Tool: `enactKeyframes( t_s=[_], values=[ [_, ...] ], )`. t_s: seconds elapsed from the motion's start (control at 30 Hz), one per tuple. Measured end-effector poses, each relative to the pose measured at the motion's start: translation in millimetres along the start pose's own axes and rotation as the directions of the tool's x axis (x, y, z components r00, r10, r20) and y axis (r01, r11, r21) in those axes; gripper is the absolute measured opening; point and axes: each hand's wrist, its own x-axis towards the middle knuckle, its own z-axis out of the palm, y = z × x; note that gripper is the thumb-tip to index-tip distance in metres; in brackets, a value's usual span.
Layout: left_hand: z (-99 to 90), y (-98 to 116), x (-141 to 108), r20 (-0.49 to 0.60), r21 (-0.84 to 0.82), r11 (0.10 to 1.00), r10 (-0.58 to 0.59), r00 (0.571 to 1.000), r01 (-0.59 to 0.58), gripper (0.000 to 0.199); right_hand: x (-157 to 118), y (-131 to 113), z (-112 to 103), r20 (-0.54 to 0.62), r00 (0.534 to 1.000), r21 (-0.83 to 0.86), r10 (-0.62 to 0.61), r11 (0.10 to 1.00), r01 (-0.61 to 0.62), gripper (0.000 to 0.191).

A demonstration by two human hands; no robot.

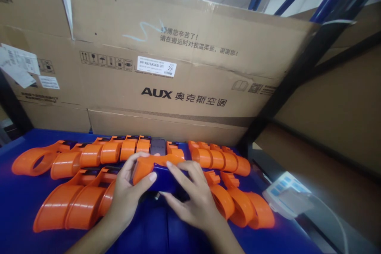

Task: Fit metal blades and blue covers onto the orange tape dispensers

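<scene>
An orange plastic piece (pixel 145 169) with a dark blue part (pixel 165 178) is between my two hands, above the blue surface. My left hand (pixel 126 188) grips its left end, thumb across the front and fingers behind. At the right, my right hand (pixel 193 186) has its index finger on the top edge and its thumb below, near a small metal tip (pixel 157 196). Similar orange ring-shaped pieces lie around both hands, like those at the left (pixel 70 202) and right (pixel 242 206). Just behind the held piece a dark phone-like device (pixel 158 147) stands partly covered.
A large cardboard box (pixel 190 75) walls off the back of the blue surface (pixel 18 202). Several orange pieces (pixel 91 154) stand in a back row. At the right are a white power strip (pixel 285 194) with a cable and a dark rack post (pixel 285 75).
</scene>
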Motion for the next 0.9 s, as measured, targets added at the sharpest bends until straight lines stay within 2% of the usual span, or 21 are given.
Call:
enactKeyframes(
  t_s=[0.1, 0.2, 0.27, 0.33, 0.4, 0.43, 0.5, 0.53, 0.57, 0.63, 0.7, 0.77, 0.83, 0.9],
  values=[
    [-0.8, -4, -1, 0.005, -0.049, 0.998, -0.036, 0.999, 0.036, 0.057, 0, -1, -1, -0.009, 1.000, 0.032, 0.023, 0.999, -0.023, 0.079],
    [-3.5, -10, -4, 0.039, -0.135, 0.988, -0.065, 0.997, 0.070, 0.058, 2, -2, -6, -0.016, 0.995, 0.139, 0.098, 0.986, -0.095, 0.078],
    [-5.1, -11, -7, 0.145, -0.175, 0.983, -0.031, 0.989, 0.057, 0.061, 3, -1, -9, 0.010, 0.986, 0.254, 0.169, 0.953, -0.166, 0.068],
    [-5.3, -9, -11, 0.295, -0.163, 0.986, 0.012, 0.955, 0.038, 0.065, 2, 0, -11, 0.071, 0.966, 0.381, 0.249, 0.888, -0.257, 0.053],
    [-3.6, -5, -14, 0.372, -0.108, 0.992, -0.016, 0.928, 0.060, 0.059, -2, 0, -9, 0.151, 0.923, 0.470, 0.354, 0.795, -0.382, 0.048],
    [-2.2, -4, -16, 0.369, -0.079, 0.993, -0.054, 0.928, 0.090, 0.052, -4, 0, -8, 0.195, 0.890, 0.493, 0.411, 0.743, -0.452, 0.051],
    [1.7, -1, -20, 0.318, -0.045, 0.986, -0.137, 0.938, 0.159, 0.041, -6, -1, -4, 0.284, 0.817, 0.503, 0.502, 0.647, -0.572, 0.056],
    [3.9, 0, -21, 0.288, -0.048, 0.982, -0.162, 0.944, 0.183, 0.041, -6, -2, -2, 0.322, 0.790, 0.506, 0.521, 0.611, -0.609, 0.057],
    [6.2, 0, -21, 0.261, -0.062, 0.979, -0.173, 0.950, 0.196, 0.044, -5, -3, -1, 0.341, 0.783, 0.516, 0.520, 0.593, -0.619, 0.058],
    [10.2, 2, -19, 0.195, -0.103, 0.976, -0.171, 0.966, 0.194, 0.049, -1, -5, -2, 0.314, 0.823, 0.552, 0.473, 0.615, -0.563, 0.057],
    [12.5, 4, -14, 0.111, -0.136, 0.976, -0.153, 0.982, 0.168, 0.046, 3, -7, -6, 0.229, 0.899, 0.554, 0.373, 0.709, -0.436, 0.058],
    [12.5, 5, -8, 0.033, -0.153, 0.979, -0.133, 0.991, 0.136, 0.042, 5, -7, -11, 0.141, 0.957, 0.478, 0.255, 0.828, -0.291, 0.065],
    [10.9, 6, -4, -0.009, -0.164, 0.979, -0.122, 0.993, 0.119, 0.042, 5, -8, -12, 0.075, 0.984, 0.360, 0.160, 0.916, -0.176, 0.069],
    [9.0, 4, -1, -0.015, -0.180, 0.977, -0.117, 0.993, 0.112, 0.043, 3, -7, -11, 0.011, 0.995, 0.287, 0.103, 0.953, -0.102, 0.065]
  ],
)
